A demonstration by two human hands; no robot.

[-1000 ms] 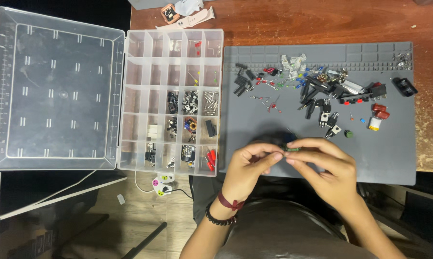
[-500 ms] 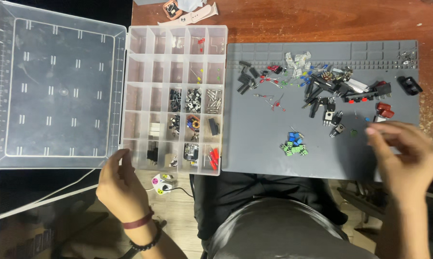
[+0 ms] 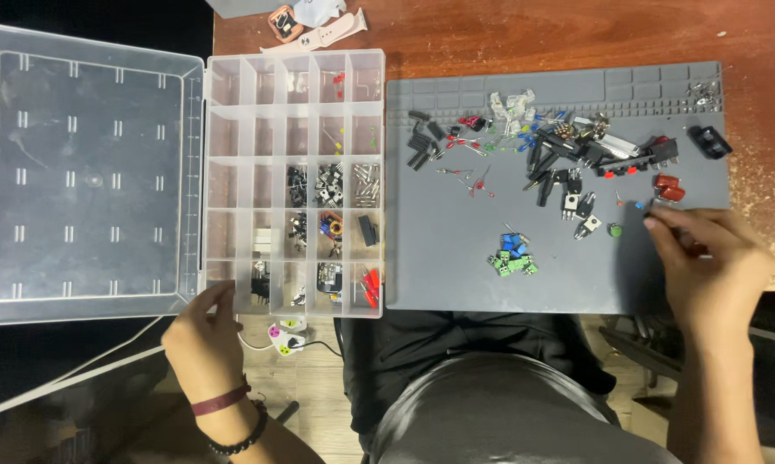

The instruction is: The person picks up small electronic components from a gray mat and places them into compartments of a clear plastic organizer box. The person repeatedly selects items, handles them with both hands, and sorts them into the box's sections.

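My left hand (image 3: pixel 205 331) rests at the near edge of the clear compartment box (image 3: pixel 293 185), fingers loosely curled against its rim, holding nothing; bare grey mat (image 3: pixel 456 241) lies between the hands; my right hand (image 3: pixel 710 262) sits at the mat's right edge, fingertips drawn together beside the red capacitors (image 3: pixel 668 188); whether they pinch anything I cannot tell.

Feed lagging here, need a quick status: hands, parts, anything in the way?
Left hand on organizer box front edge. Right hand over grey mat, fingertips at loose components; grasp unclear. Green terminal blocks lie free.
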